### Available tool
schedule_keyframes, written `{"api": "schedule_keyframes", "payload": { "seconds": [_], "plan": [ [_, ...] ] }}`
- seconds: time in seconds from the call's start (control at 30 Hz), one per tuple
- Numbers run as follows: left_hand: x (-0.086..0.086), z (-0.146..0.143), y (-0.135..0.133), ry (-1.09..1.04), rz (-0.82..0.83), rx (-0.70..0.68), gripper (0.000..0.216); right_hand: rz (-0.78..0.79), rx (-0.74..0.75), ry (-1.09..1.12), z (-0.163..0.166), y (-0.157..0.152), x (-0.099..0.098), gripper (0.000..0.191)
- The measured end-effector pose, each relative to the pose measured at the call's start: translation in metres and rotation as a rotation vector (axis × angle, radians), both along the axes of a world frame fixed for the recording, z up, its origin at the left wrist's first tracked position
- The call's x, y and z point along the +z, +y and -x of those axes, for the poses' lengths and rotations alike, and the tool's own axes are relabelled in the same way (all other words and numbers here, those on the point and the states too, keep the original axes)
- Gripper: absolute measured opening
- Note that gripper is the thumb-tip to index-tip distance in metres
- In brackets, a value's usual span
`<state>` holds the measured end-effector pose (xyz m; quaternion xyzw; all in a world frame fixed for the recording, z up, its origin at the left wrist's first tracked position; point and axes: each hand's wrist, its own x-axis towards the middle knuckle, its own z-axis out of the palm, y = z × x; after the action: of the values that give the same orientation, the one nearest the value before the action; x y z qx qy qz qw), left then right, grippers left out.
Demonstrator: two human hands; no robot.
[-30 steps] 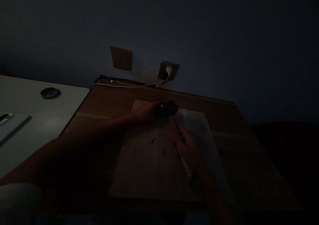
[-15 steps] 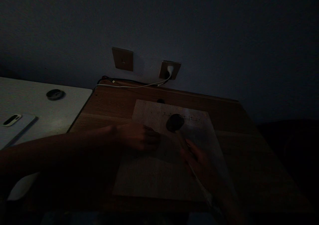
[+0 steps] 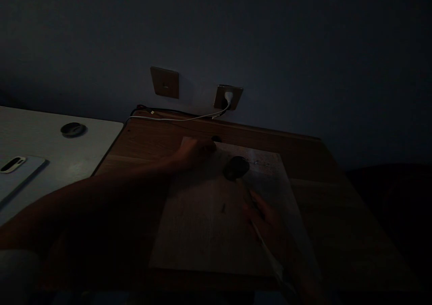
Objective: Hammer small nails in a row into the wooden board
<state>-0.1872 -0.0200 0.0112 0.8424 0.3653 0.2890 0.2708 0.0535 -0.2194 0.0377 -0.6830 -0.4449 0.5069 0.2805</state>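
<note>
In dim light, a flat pale board [image 3: 192, 246] lies on the wooden table. My right hand [image 3: 266, 219] is wrapped round the handle of a mallet with a dark, rounded head [image 3: 236, 168], which is over the far half of the board. My left hand [image 3: 195, 152] is at the board's far left edge with its fingers curled together; whatever they pinch, if anything, is hidden. A small thin dark piece [image 3: 222, 208] shows on the board between my arms. Tiny shiny bits [image 3: 258, 162] lie near the far edge, too small to name.
A white surface [image 3: 91, 138] adjoins the table on the left, with a round dark disc [image 3: 73, 129] and a phone [image 3: 20, 174] on it. Cables [image 3: 172, 118] run along the wall to a plug [image 3: 228, 97]. A small dark round thing [image 3: 216, 139] sits behind the board.
My left hand has moved away from me, from the board's left middle to its far edge, uncovering the small dark piece. The mallet has stayed nearly in place.
</note>
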Motion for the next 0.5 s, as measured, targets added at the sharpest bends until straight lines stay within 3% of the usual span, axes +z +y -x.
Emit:
{"api": "schedule_keyframes", "payload": {
  "seconds": [0.5],
  "plan": [
    [-0.0062, -0.0047, 0.0022, 0.024, 0.084, 0.075, 0.012, -0.028, 0.013, -0.04, 0.0047, 0.0021, 0.0029, 0.072]
  ]
}}
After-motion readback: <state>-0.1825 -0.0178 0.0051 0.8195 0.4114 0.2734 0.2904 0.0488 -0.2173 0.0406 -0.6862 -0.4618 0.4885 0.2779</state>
